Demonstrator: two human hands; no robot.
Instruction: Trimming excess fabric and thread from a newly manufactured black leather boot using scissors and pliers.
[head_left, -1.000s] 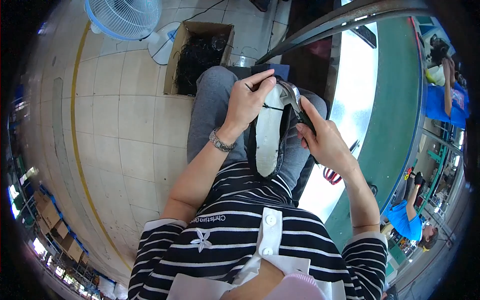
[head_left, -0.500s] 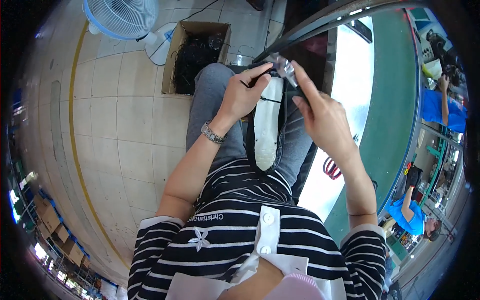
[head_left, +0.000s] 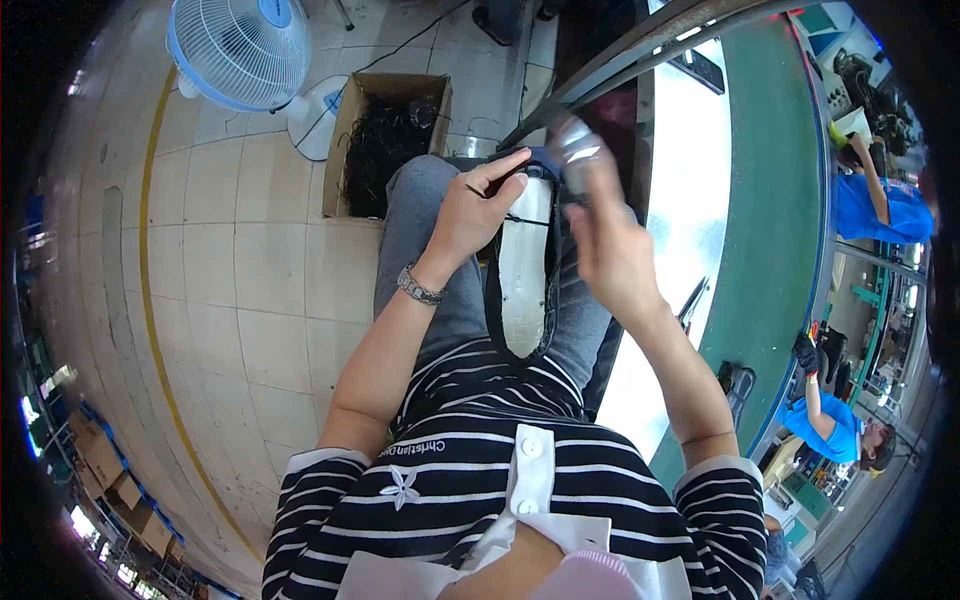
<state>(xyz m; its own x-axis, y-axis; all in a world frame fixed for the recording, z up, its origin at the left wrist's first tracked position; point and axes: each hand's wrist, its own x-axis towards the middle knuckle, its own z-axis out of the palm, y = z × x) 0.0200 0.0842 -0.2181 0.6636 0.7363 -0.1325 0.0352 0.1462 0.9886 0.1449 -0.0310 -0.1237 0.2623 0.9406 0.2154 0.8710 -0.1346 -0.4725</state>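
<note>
Okay, white-bottomed shoe piece (head_left: 523,275) lies lengthwise over the person's thighs (head_left: 415,200). Left hand (head_left: 468,222) pinches a thin black strip (head_left: 477,191) at its far end; right hand (head_left: 614,245) grips a motion-blurred, metal-headed tool (head_left: 577,150) just beside.

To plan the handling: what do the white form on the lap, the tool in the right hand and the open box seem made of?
White form: likely plastic, smooth and faintly glossy, judging by its pale sheen.
Tool: head probably polished metal, from its bright glints; blur leaves the rest open.
Open box: apparently cardboard, matte, from its plain brown walls.
</note>
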